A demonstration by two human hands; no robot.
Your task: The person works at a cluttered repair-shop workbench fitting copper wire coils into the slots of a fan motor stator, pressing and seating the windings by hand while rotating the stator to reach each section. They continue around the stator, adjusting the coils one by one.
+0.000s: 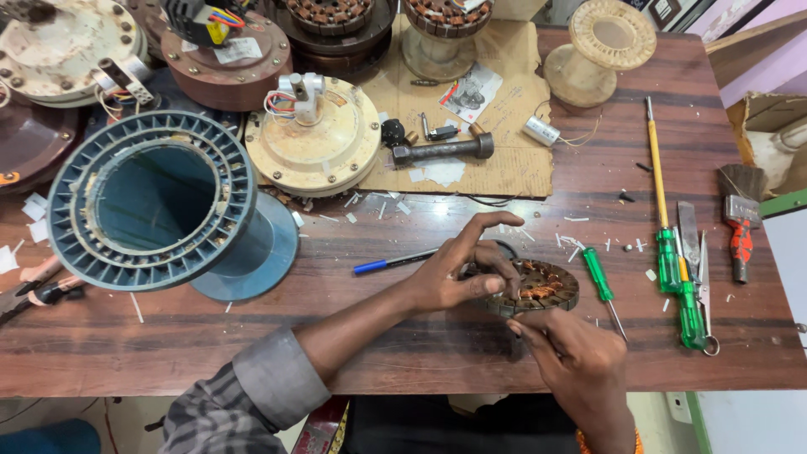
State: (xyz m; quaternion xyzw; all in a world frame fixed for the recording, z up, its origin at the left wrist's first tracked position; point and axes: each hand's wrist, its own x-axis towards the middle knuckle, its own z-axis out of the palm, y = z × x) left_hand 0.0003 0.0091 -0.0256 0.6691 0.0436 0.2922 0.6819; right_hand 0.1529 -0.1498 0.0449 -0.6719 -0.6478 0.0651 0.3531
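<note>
A round motor stator (542,287) with copper windings lies flat on the wooden table (126,345), near its front edge. My left hand (461,269) rests over the stator's left side, thumb and fingers gripping its rim, index finger stretched out above it. My right hand (572,357) is at the stator's front edge, fingertips pinched against the rim; whether they hold something small is hidden. A blue pen (391,263) lies just left of my left hand.
A large blue plastic spool (160,210) lies at the left. Fan motor housings (315,139) and a steel hammer (441,150) sit behind on cardboard. Green-handled screwdrivers (672,252), scissors (702,277) and a brush (740,219) lie at the right. Paper scraps litter the table.
</note>
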